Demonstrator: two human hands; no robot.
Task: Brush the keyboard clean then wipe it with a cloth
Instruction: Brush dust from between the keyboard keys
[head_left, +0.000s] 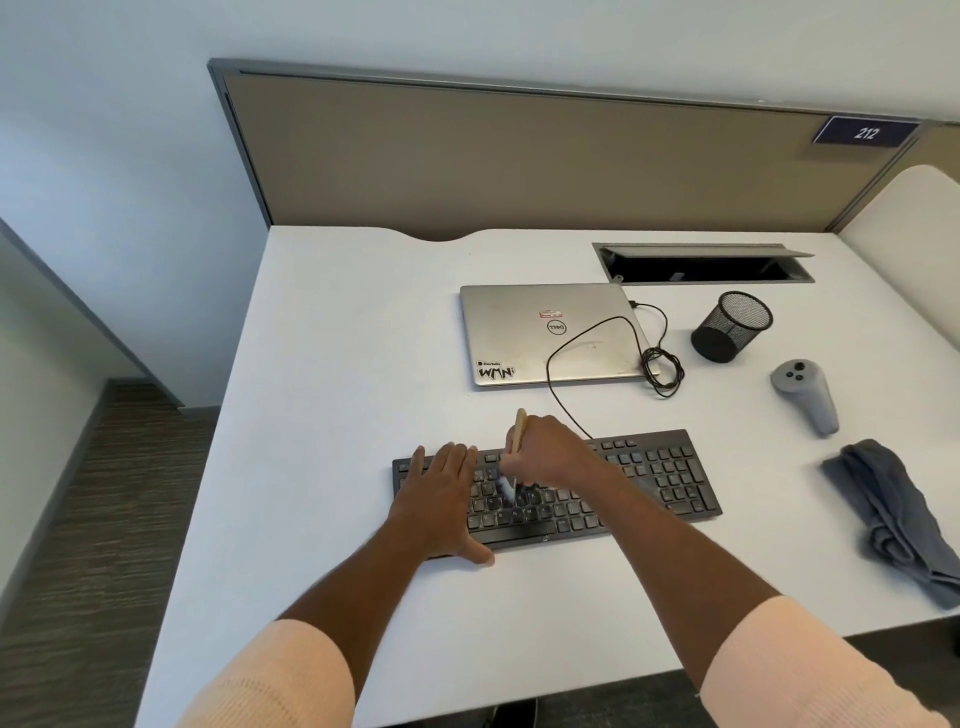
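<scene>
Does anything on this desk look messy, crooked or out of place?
Nothing looks spilled or damaged. The keyboard lies slightly askew to the desk's front edge, a black cable loops across the closed laptop, and the grey cloth lies crumpled near the right edge.

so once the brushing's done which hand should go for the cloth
Right, probably. The cloth lies right of the keyboard, on the side of the right hand, though that hand must first drop the brush it holds. The left hand rests flat on the keyboard's left end, farther away, steadying it.
</scene>
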